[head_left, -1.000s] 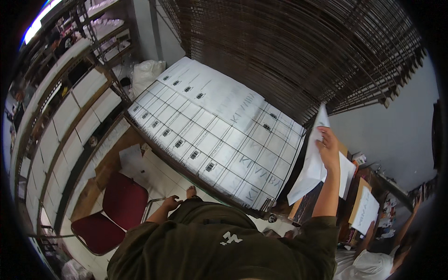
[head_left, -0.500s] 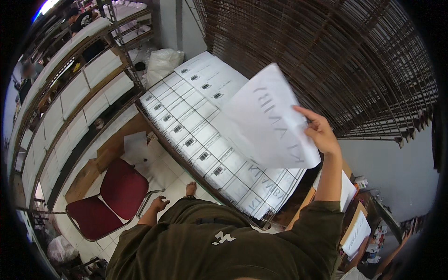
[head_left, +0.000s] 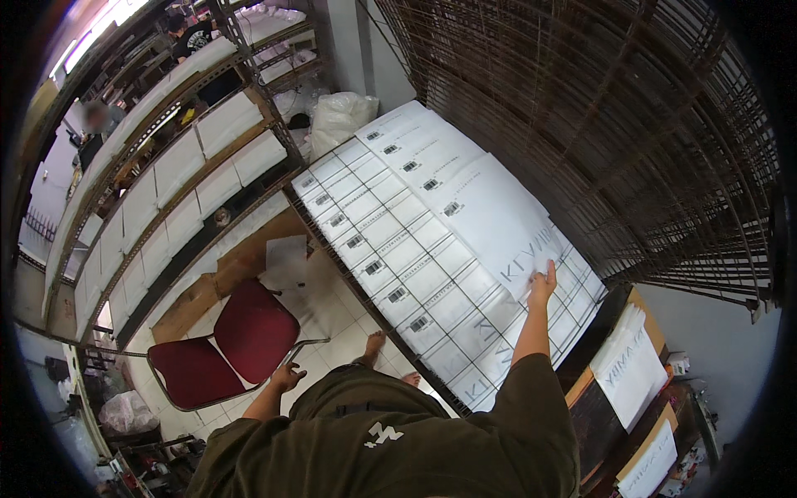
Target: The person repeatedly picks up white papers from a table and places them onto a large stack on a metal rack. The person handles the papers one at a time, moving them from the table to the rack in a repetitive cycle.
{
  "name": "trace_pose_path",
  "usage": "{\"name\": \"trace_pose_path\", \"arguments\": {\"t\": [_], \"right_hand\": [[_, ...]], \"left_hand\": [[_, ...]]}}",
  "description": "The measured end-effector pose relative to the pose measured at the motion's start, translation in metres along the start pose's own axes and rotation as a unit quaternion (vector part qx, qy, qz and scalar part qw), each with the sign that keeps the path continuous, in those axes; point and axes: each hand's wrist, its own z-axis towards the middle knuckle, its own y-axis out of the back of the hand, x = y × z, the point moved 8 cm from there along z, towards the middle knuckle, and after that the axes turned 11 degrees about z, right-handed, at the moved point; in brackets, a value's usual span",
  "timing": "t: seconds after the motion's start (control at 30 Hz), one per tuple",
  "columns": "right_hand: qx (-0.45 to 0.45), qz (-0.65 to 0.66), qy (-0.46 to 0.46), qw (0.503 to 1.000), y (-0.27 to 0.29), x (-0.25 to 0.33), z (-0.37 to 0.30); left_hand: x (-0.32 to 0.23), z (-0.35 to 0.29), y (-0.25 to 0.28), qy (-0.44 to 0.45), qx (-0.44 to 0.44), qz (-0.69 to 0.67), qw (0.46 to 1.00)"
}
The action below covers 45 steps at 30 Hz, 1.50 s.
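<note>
My right hand [head_left: 541, 284] is at the near corner of a white paper sheet [head_left: 502, 220], its fingers closed at the edge. Large handwritten letters mark that end of the sheet. It lies on a wire rack [head_left: 390, 311], overlapping other printed sheets [head_left: 415, 137] along the far side. Under the rack's wires, more white sheets with small dark printed blocks are visible. My left hand [head_left: 286, 378] hangs low by the metal arm of a red chair [head_left: 257, 324], holding nothing, fingers loosely bent and apart.
Stacked wire racks [head_left: 573, 108] lean up along the far right. Shelving with white sheets [head_left: 178, 174] stands at left, with people beyond it. A white plastic sack [head_left: 342, 116] sits behind the rack. Cardboard-backed lettered papers [head_left: 628, 369] are at lower right.
The lettered sheet, held up above the rack before, now lies flat on it. My right hand has come down with it. My left hand still hangs by the chair.
</note>
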Motion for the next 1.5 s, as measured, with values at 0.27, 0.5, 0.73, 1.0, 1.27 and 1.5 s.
{"name": "trace_pose_path", "arguments": {"t": [0.27,0.5,0.73,1.0,1.27,1.5], "right_hand": [[0.0,-0.017,-0.002,1.0,0.0,-0.006,0.019],[0.014,-0.049,-0.032,0.998,0.01,-0.023,0.039],[0.017,-0.044,-0.007,0.999,-0.01,-0.014,0.035],[-0.008,-0.059,0.029,0.998,0.001,-0.005,0.029],[-0.054,-0.31,0.217,0.924,0.02,0.037,-0.062],[-0.219,-0.328,0.266,0.88,0.142,0.111,-0.165]], "left_hand": [[0.006,-0.023,-0.017,0.01,0.015,-0.013,1.0],[0.001,-0.022,-0.015,0.007,0.022,-0.04,0.999],[0.0,-0.022,-0.015,0.0,-0.009,-0.042,0.999],[0.006,-0.014,-0.033,0.0,-0.006,-0.058,0.998],[-0.005,0.004,-0.053,-0.035,0.03,-0.028,0.999],[-0.061,0.05,-0.051,-0.147,0.029,0.047,0.988]]}}
